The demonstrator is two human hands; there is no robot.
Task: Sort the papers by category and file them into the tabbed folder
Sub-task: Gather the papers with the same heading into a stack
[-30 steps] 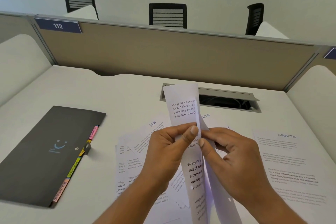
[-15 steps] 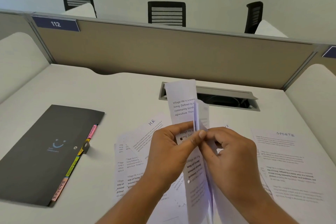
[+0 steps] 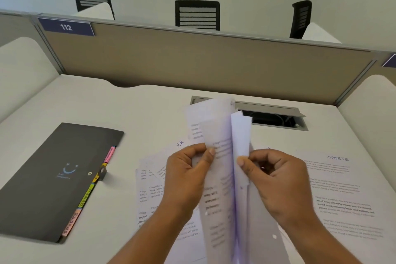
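Note:
A stack of printed papers (image 3: 218, 135) stands on edge above the desk, fanned apart at its top. My left hand (image 3: 188, 176) pinches the left sheets with thumb and fingers. My right hand (image 3: 278, 182) pinches a narrower sheet (image 3: 241, 133) on the right side. Under my hands lie loose sheets, one marked HR (image 3: 180, 143), and to the right a sheet marked SPORTS (image 3: 338, 178). The dark tabbed folder (image 3: 53, 178) lies closed at the left, its coloured tabs (image 3: 85, 195) along the right edge.
The white desk (image 3: 139, 109) ends at a beige partition (image 3: 203, 62) at the back. A grey cable hatch (image 3: 276, 115) stands open behind the held papers. Black chairs show beyond the partition.
The held sheets have spread apart at the top. My hands have moved slightly away from each other, the right thumb now on a separate sheet.

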